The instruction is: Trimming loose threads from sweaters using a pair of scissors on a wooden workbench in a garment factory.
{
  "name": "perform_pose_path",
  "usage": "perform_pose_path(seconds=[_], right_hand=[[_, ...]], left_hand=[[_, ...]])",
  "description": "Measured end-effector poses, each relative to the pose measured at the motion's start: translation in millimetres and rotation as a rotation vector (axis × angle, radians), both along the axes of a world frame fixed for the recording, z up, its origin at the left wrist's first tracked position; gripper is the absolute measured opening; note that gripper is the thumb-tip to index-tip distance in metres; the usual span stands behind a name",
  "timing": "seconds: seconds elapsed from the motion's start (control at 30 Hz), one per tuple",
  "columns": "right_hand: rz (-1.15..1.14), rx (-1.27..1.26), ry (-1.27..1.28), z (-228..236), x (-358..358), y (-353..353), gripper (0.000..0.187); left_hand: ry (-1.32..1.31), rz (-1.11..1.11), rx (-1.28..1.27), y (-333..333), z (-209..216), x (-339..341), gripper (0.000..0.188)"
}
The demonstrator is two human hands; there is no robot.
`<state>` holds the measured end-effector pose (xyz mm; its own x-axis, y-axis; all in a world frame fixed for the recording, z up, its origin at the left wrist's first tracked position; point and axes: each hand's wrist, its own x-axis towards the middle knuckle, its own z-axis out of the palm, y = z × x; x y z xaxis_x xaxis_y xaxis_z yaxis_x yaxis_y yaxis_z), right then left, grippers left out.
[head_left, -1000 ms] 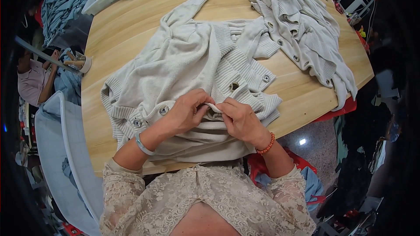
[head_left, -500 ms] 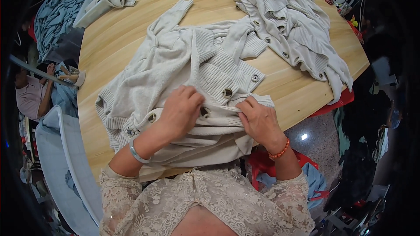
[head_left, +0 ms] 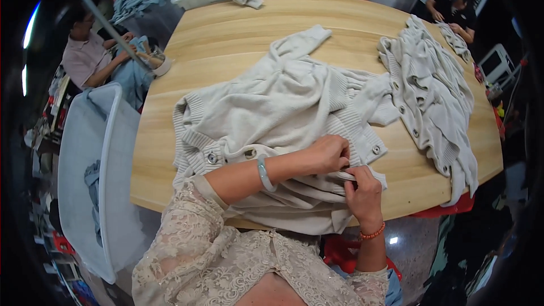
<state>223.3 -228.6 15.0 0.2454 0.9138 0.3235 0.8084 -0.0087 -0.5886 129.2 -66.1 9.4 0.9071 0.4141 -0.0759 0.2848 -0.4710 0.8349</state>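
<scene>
Spreading leftward from the right hand [head_left: 365,194], which pinches its edge, the cream knitted cardigan [head_left: 269,107] lies beneath the curled left hand [head_left: 328,154], its grip unclear.

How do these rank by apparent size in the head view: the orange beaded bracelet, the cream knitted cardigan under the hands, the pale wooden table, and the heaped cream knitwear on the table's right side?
Largest to smallest:
1. Pale wooden table
2. Cream knitted cardigan
3. Heaped cream knitwear
4. Orange beaded bracelet
</scene>
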Motion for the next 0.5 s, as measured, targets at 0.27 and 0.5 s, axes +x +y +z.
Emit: perform_pose_path(seconds=[0.27, 0.5], right_hand=[[-0.08, 0.026, 0.044, 6, -8, 9, 0.041], [-0.047, -0.001, -0.097, 4, -8, -1, 0.043]], left_hand=[[-0.197, 0.121, -0.591, 5, -30, -4, 0.011], [-0.236, -0.049, -0.679, 0, -27, -8, 0.019]])
